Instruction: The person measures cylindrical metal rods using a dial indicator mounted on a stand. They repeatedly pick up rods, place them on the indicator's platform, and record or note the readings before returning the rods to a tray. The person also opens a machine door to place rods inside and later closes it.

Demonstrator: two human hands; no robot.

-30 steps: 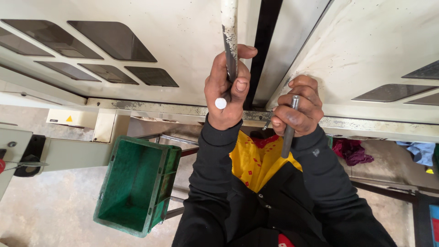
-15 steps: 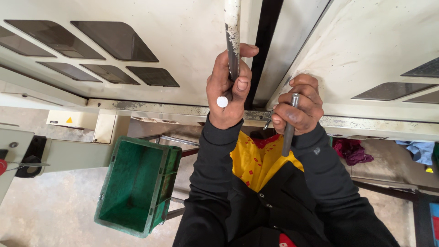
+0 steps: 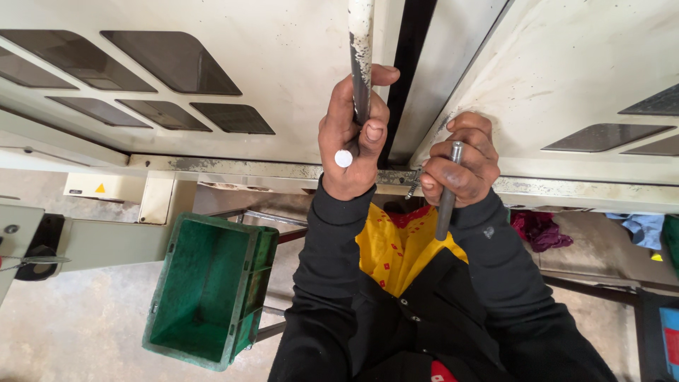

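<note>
**Inspector:** Rod position and grip status, please.

**Technician:** The pale rod (image 3: 360,64) runs down from the top edge of the view into the left hand (image 3: 351,138). That hand is wrapped fully around it, fingers closed and thumb pressed across the front. A round white end cap (image 3: 344,158) shows just below the curled fingers, at the rod's lower end.

**Inspector:** Right hand?

**Technician:** The right hand (image 3: 461,164) is closed in a fist around a grey metal tool shaft (image 3: 447,198). The shaft's rounded top sits just above the knuckles; its lower end projects below the palm, in front of the black sleeve. Whether a small threaded part beside that fist is attached to the shaft cannot be determined.

**Inspector:** Surroundings, relative to the grips.

**Technician:** Behind both hands stand off-white machine panels (image 3: 233,49) with dark angled window slots. A dark vertical gap (image 3: 410,71) lies between the two grips, just right of the rod. A worn horizontal metal ledge (image 3: 240,170) runs level with the wrists. Below the hands, a yellow patterned garment (image 3: 396,247) shows inside a black jacket. Down and left of the left grip, well apart, sits an empty green plastic crate (image 3: 205,290). Right of the right forearm lies a maroon cloth (image 3: 539,230).
</note>
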